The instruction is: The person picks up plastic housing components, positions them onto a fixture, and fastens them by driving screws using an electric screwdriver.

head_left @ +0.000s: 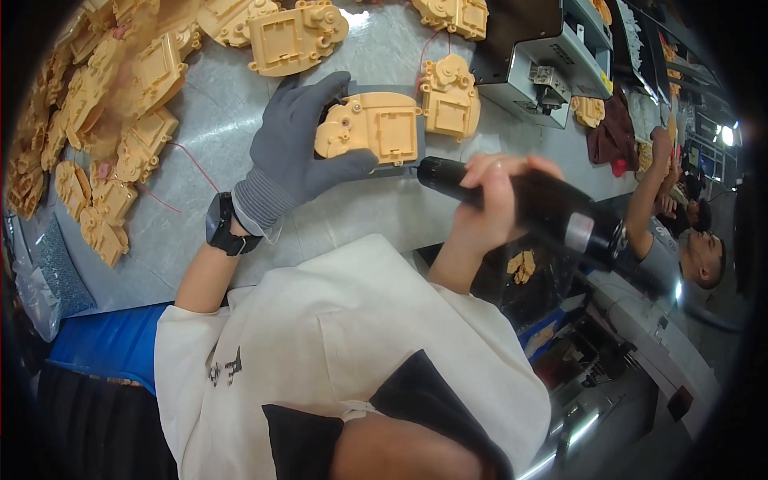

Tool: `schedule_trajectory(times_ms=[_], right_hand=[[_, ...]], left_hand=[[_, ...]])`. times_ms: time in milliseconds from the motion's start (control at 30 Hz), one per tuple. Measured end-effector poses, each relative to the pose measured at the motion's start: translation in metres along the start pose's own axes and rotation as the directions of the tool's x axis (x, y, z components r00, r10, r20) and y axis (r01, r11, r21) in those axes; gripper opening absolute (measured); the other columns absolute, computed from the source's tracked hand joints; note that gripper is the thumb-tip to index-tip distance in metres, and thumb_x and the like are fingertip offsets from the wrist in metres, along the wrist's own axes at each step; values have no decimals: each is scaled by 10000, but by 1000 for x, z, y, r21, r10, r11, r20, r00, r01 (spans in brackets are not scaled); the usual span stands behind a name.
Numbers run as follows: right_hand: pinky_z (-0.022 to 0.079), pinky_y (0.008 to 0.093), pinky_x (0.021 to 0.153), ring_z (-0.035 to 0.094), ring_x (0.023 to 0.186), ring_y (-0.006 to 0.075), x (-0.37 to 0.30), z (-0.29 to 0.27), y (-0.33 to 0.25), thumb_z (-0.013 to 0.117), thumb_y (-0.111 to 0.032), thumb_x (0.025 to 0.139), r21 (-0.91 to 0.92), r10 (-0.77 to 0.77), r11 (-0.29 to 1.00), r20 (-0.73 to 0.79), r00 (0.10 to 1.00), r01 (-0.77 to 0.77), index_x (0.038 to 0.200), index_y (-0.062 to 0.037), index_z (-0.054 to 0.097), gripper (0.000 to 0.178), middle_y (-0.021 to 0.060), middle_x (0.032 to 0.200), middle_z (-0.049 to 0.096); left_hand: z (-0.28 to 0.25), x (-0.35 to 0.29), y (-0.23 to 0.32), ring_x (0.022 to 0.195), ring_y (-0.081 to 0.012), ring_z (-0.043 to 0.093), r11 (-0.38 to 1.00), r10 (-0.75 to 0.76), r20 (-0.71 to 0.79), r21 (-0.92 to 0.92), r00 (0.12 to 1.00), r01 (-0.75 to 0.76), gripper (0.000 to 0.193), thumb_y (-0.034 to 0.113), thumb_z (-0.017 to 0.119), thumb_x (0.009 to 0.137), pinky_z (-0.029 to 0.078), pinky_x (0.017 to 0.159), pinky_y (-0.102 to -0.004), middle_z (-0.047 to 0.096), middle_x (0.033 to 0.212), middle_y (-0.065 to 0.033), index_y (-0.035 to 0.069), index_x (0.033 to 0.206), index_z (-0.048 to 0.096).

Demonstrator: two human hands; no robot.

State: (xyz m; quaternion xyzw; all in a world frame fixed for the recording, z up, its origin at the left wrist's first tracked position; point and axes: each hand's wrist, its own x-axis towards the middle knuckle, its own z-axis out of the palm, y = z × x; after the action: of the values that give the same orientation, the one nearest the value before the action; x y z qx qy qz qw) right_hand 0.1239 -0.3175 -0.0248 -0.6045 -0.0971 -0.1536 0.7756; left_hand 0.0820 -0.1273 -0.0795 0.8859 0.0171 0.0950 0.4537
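Note:
My left hand [290, 148], in a grey knitted glove, grips a yellow plastic housing [370, 120] by its left end, thumb along the near edge and fingers round the far side. The housing lies flat on a grey block-like fixture [387, 88]. In my bare right hand [498, 198] is a black electric screwdriver [560, 206], tilted nearly level. Its nose points at the near right corner of the housing; whether the bit touches is too small to tell. Just right of the fixture lies another yellow housing [450, 98] with a thin red wire.
Many yellow housings [148, 76] are heaped at the left, some with red wires. A bag of small metal parts [58, 272] lies at the left edge above a blue bin [112, 344]. A boxy metal device [540, 80] stands at the back right. A co-worker [664, 244] sits farther right.

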Motion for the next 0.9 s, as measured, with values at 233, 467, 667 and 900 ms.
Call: schedule_trajectory(times_ms=[233, 467, 667, 900], right_hand=[[463, 274, 543, 524, 520, 148, -5, 1, 7, 578, 93, 724, -9, -84, 996, 97, 992, 85, 1075, -5, 330, 441, 80, 627, 524], [465, 333, 571, 517, 542, 180, -10, -7, 7, 566, 91, 715, -177, -127, 969, 236, 963, 172, 1108, -44, 370, 459, 75, 671, 507], [479, 262, 591, 545, 590, 139, -7, -6, 2, 590, 95, 734, -49, -97, 993, 201, 975, 109, 1077, -18, 354, 431, 87, 698, 548], [454, 217, 554, 531, 560, 115, -8, -1, 7, 604, 125, 712, -190, -120, 970, 154, 981, 149, 1069, 4, 366, 446, 74, 662, 548]], left_hand=[[-15, 10, 9, 985, -200, 562, 847, -345, 256, -328, 903, 417, 725, 336, 696, 711, 458, 860, -306, 548, 1100, -129, 30, 1302, 410], [-175, 2, 52, 652, -82, 561, -236, -112, -91, -965, 990, -115, 243, 52, 556, 841, 438, 874, -243, 610, 824, -13, -5, 1076, 567], [-336, -173, -26, 740, -116, 561, 310, -22, -253, -921, 967, -234, 317, 94, 591, 815, 443, 875, -262, 595, 906, -38, 13, 1119, 547], [-231, -119, 26, 865, -164, 560, 811, 230, -299, -467, 926, -352, 432, 153, 640, 780, 451, 875, -289, 575, 1020, -72, 39, 1178, 519]])
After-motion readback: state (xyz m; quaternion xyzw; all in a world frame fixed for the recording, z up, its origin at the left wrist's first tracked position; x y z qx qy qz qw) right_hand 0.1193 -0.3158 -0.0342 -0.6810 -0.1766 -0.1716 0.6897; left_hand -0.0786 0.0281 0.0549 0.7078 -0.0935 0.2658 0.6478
